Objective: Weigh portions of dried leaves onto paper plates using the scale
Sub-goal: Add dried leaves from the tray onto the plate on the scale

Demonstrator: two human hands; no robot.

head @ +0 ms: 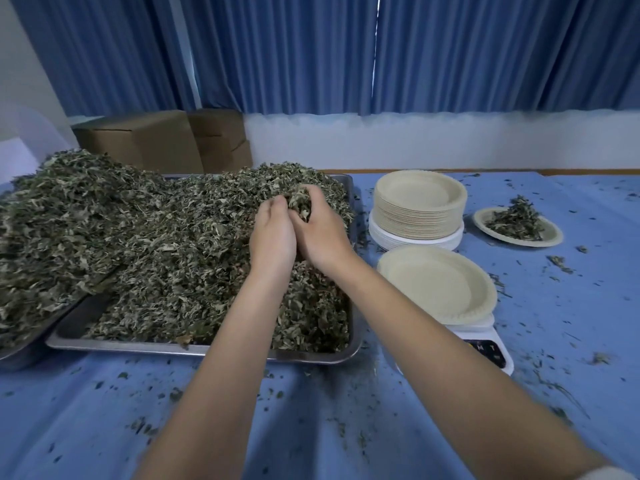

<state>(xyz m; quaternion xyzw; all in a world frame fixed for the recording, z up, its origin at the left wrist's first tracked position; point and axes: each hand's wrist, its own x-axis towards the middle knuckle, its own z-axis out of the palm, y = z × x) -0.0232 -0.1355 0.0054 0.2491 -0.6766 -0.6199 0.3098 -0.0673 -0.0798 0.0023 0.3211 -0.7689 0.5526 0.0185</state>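
1. Where the blue table [311, 427] carries a steel tray [207, 348], dried leaves [156, 237] lie heaped.
2. An empty paper plate [436, 285] sits on the scale [485, 344].
3. Left hand [273, 233] and right hand [318, 233], pressed together, grip a clump of leaves.

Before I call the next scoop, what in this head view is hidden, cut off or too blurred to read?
- Scale readout: head view, motion blur smears the dark panel; the empty plate hides its platform.
- Left hand and right hand fingertips: buried in the dried leaves.
- Second tray: cut off by the left edge.
- Plate stack count: rims too fine.
- Filled plate: weight not shown.
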